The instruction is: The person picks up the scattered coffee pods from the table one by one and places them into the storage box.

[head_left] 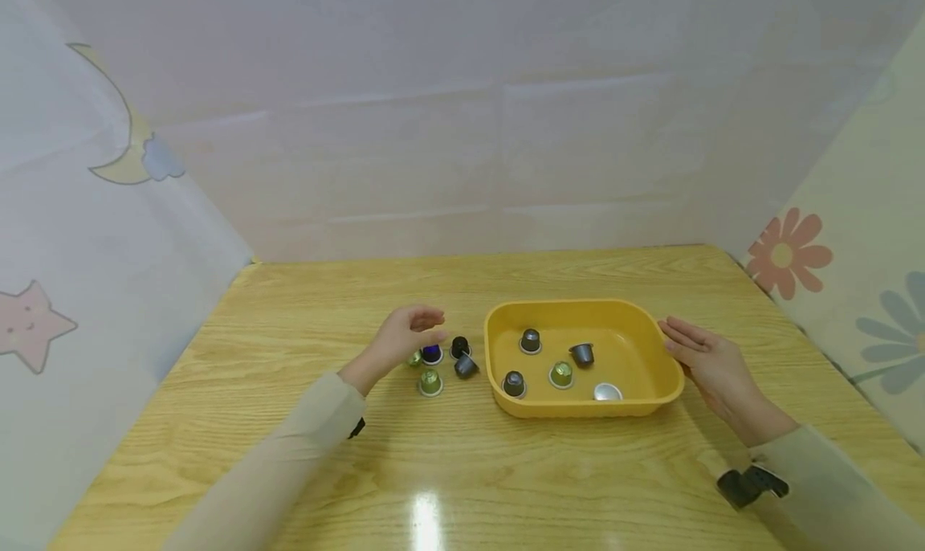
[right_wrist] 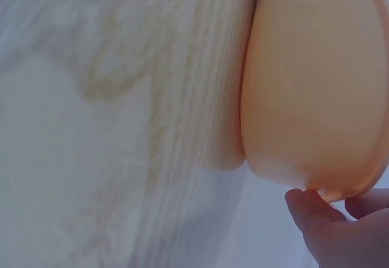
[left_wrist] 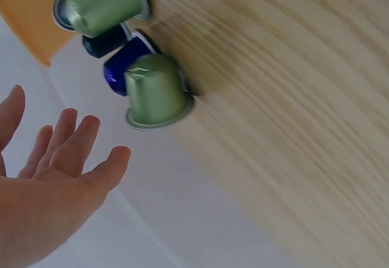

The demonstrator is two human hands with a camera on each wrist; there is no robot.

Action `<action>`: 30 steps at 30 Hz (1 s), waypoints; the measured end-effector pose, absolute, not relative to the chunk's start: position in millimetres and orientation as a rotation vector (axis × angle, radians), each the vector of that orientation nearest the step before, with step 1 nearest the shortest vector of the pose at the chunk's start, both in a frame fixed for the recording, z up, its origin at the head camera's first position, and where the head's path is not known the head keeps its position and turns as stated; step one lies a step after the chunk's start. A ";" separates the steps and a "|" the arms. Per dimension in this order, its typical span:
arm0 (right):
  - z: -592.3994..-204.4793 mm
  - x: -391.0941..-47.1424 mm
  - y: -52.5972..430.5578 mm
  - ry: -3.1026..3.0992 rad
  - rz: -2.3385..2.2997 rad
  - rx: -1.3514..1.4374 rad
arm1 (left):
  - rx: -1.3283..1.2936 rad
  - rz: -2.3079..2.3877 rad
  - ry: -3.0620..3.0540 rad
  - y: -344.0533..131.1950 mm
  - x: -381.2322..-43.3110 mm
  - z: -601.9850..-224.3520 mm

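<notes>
My left hand (head_left: 405, 336) hovers over a small group of coffee capsules, fingers apart and holding nothing. Beneath and beside it are a blue capsule (head_left: 431, 354), a green capsule (head_left: 430, 383), a black capsule (head_left: 460, 346), a tipped dark grey capsule (head_left: 466, 365) and a partly hidden green one (head_left: 414, 359). In the left wrist view, a gap separates the fingers from the nearest green capsule (left_wrist: 157, 92). My right hand (head_left: 711, 366) touches the right end of a yellow tray (head_left: 585, 408) with nearly straight fingers; in the right wrist view, fingertips (right_wrist: 301, 200) meet its rim.
Several capsules lie spread inside the tray: dark ones (head_left: 530, 340), a green one (head_left: 561, 374) and one with its silver lid (head_left: 608, 392) showing. The wooden table (head_left: 347, 294) ends at a pale back wall (head_left: 433, 157), with patterned panels on both sides.
</notes>
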State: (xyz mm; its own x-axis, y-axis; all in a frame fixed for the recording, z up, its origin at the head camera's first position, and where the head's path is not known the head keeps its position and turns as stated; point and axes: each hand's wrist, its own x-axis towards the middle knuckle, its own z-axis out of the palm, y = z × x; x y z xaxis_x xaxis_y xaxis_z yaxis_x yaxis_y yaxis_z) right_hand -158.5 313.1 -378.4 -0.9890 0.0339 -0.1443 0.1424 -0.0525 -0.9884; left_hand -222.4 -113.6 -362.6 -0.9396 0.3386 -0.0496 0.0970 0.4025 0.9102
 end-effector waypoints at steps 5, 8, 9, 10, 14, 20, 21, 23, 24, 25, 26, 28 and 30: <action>-378.1 -158.5 313.0 2.109 -2.226 0.195 | 0.478 1.489 2.422 -123.2 -225.3 -366.2; -378.2 -158.5 312.7 2.097 -2.243 0.195 | 0.506 1.415 2.432 -127.2 -226.5 -367.1; -378.5 -158.6 312.8 2.103 -2.238 0.190 | 0.506 1.387 2.437 -128.2 -227.5 -368.0; -378.6 -158.6 312.7 2.100 -2.241 0.190 | 0.491 1.365 2.435 -128.6 -228.8 -369.1; -379.1 -158.1 313.4 2.105 -2.234 0.189 | 0.426 1.303 2.424 -128.9 -235.3 -377.3; -379.1 -158.2 313.9 2.127 -2.207 0.211 | 0.397 1.243 2.448 -126.0 -239.0 -381.3; -379.0 -158.4 313.8 2.133 -2.201 0.214 | 0.397 1.234 2.450 -125.3 -239.9 -381.7; -378.9 -158.4 313.8 2.145 -2.189 0.215 | 0.392 1.224 2.446 -124.1 -242.7 -383.8; -378.9 -158.3 313.9 2.147 -2.188 0.213 | 0.391 1.218 2.445 -123.5 -243.9 -384.4; -378.9 -158.2 313.9 2.150 -2.184 0.213 | 0.400 1.208 2.447 -123.3 -245.1 -385.6; -378.9 -158.2 313.9 2.153 -2.178 0.214 | 0.405 1.203 2.444 -123.1 -246.1 -386.0; -378.9 -157.8 313.8 2.160 -2.169 0.215 | 0.413 1.204 2.432 -123.0 -248.1 -387.7; -378.8 -157.7 313.4 2.163 -2.168 0.217 | 0.427 1.202 2.428 -123.1 -249.9 -388.4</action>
State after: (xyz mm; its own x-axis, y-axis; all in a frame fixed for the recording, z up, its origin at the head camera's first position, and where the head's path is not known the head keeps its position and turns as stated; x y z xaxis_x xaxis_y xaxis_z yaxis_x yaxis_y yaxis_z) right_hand -157.7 313.4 -378.8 -0.9875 0.0489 -0.1500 0.1499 -0.0058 -0.9887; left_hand -249.9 -123.1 -388.4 -0.8751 0.4348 -0.2126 0.0946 0.5845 0.8058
